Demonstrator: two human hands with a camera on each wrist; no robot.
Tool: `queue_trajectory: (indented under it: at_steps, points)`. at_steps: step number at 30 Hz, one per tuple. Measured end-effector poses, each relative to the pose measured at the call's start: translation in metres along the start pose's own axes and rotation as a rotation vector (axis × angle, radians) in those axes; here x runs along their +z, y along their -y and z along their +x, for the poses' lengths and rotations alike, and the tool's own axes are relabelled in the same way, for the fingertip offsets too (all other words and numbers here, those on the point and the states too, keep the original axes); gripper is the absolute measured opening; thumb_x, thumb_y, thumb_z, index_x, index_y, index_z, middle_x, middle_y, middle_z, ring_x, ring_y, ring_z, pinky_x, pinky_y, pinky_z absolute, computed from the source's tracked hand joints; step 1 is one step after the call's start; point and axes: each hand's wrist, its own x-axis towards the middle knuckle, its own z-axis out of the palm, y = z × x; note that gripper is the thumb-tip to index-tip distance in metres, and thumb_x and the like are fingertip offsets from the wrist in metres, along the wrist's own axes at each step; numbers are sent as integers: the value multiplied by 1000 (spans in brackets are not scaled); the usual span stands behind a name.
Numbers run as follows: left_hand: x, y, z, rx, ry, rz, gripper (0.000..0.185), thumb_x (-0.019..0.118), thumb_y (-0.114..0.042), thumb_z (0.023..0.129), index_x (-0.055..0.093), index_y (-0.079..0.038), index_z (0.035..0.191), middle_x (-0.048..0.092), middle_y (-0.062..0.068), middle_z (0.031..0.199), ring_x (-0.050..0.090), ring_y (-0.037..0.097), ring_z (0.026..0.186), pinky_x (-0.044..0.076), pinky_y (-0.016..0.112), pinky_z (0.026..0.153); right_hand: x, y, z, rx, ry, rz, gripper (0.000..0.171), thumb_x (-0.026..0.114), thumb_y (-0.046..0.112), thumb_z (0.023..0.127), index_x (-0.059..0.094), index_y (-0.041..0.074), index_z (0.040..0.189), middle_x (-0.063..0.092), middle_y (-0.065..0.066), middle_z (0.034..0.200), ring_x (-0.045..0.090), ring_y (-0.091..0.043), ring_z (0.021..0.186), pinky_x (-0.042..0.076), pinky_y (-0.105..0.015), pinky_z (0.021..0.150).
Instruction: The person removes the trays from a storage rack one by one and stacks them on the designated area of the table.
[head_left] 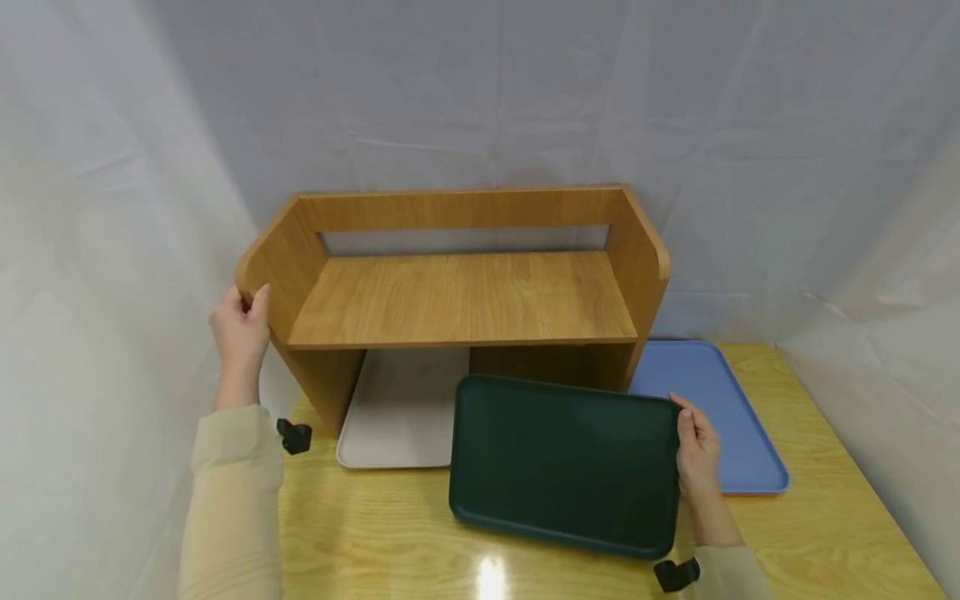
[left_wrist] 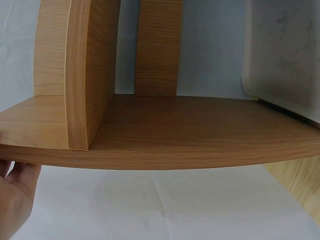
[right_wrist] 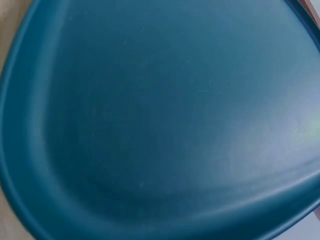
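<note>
The green tray (head_left: 562, 467) lies at five o'clock from the middle of the head view, in front of the lower opening of the wooden shelf (head_left: 465, 300). The right hand (head_left: 697, 454) grips it at three o'clock on its rim, thumb on the upper face. At nine o'clock, the left hand (head_left: 240, 325) holds the front edge of the shelf's left panel, its fingers bent round the board.

The likeliest trouble is a twist: with one hand on one short end, the tray's weight could turn it in the grip and drop its far end on the table (head_left: 367, 533). Its nine o'clock end overlaps the beige tray (head_left: 405, 400) in the head view — whether they touch I cannot tell — so a swing that way could knock or shove that one askew. Raised too high, the far rim could catch the front edge of the shelf board. A hard pull by the left hand might also shift or tip the shelf. The blue tray (head_left: 705, 383), at about four o'clock, sits just beyond the right hand and could be nudged by the knuckles.

The green tray is a wide rectangle with rounded corners and a low raised rim, its inner face turned up towards the head camera and slightly askew to the shelf. It looks deep green from above, more teal in the right wrist view, with a soft sheen and a few pale specks. Nothing lies on it.
</note>
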Motion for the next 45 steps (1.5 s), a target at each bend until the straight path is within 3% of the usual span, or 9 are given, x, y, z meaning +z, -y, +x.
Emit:
queue_trajectory:
  at_steps: [6,9,12,18,28,38,45]
  points:
    - [1,1,1,11,-13,8,31,54,-24,87,42,-1,70,40,5,65,36,10,57,28,21,48,-10,8,6,-69,-23,-1,24,41,-2,91,58,-8,106,55,22,102,46,1,101,32,-12,85]
    - [1,1,0,18,-21,7,31,54,-23,87,41,-1,69,40,5,64,35,10,57,28,21,49,-15,11,8,-78,-29,22,25,40,-5,91,60,-5,106,56,21,101,46,1,101,32,-12,85]
    - [0,0,0,29,-31,7,31,55,-22,87,41,-2,68,39,4,63,35,9,56,27,20,48,-23,8,13,-80,-29,46,27,40,-3,91,62,1,107,57,19,102,46,-1,102,31,-12,86]
    - [1,-1,-2,42,-43,0,30,56,-20,86,42,-2,67,39,1,62,34,7,56,27,19,49,-42,2,23,-118,-36,105,24,43,3,91,62,0,107,59,13,104,47,-6,105,31,-14,88]
    - [0,1,0,31,-40,-10,30,55,-22,87,43,-1,70,39,1,62,35,8,56,27,20,49,-70,1,33,-71,-86,226,25,44,11,91,63,4,105,61,8,102,46,-9,102,30,-14,88]
    - [1,1,-1,44,-41,9,29,55,-21,86,44,0,70,39,2,62,35,8,55,27,20,49,-98,2,37,33,-147,248,28,44,15,91,60,2,110,59,10,104,39,-12,112,20,-17,97]
    - [3,3,0,64,-47,0,30,55,-20,86,41,-1,69,38,4,61,34,9,54,26,20,47,-117,-2,40,-43,-235,254,29,47,14,89,60,-5,107,62,6,99,44,-12,108,24,-15,95]
